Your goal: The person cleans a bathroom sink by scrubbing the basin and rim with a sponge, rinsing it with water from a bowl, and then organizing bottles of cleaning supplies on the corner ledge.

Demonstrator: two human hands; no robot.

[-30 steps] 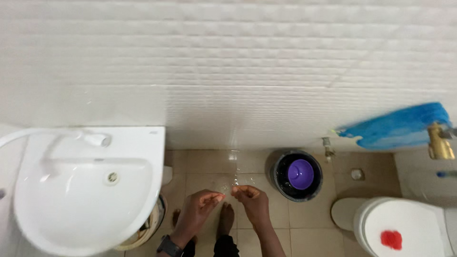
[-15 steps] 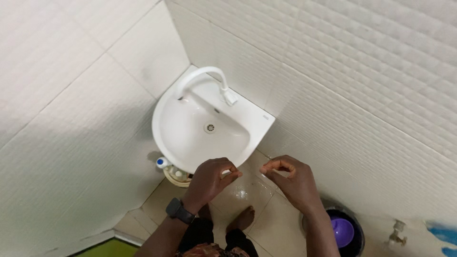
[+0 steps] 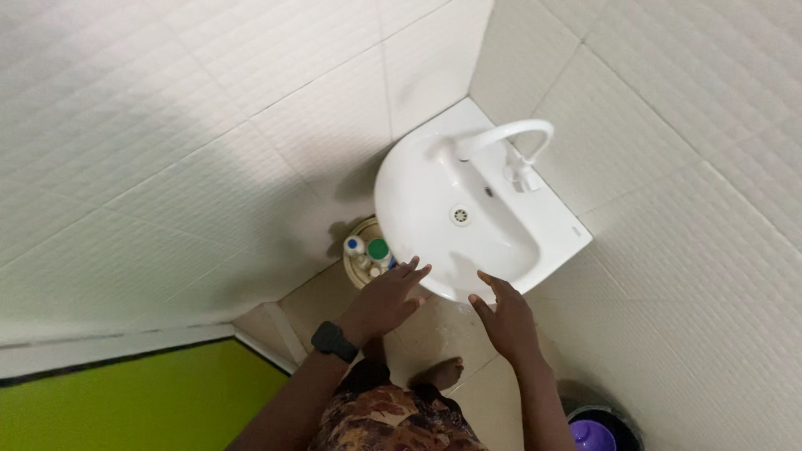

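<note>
A white wall-mounted sink [image 3: 418, 188] with a curved white tap [image 3: 510, 138] fills the tiled corner ahead. My left hand [image 3: 388, 296], with a black watch on the wrist, is spread open just at the sink's front rim. My right hand [image 3: 503, 313] is open too, fingers stretched toward the rim a little to the right. Neither hand holds anything. My bare foot [image 3: 439, 372] shows on the wet floor below.
A round basket [image 3: 357, 269] with bottles capped blue and green stands on the floor under the sink's left side. A dark bucket [image 3: 614, 422] holding a purple scoop [image 3: 591, 436] sits at the lower right. A green door panel [image 3: 125, 401] is at lower left.
The view has swung left, from the wall and toilet to the sink corner. My fingers, pinched together before, have opened and now reach toward the sink rim.
</note>
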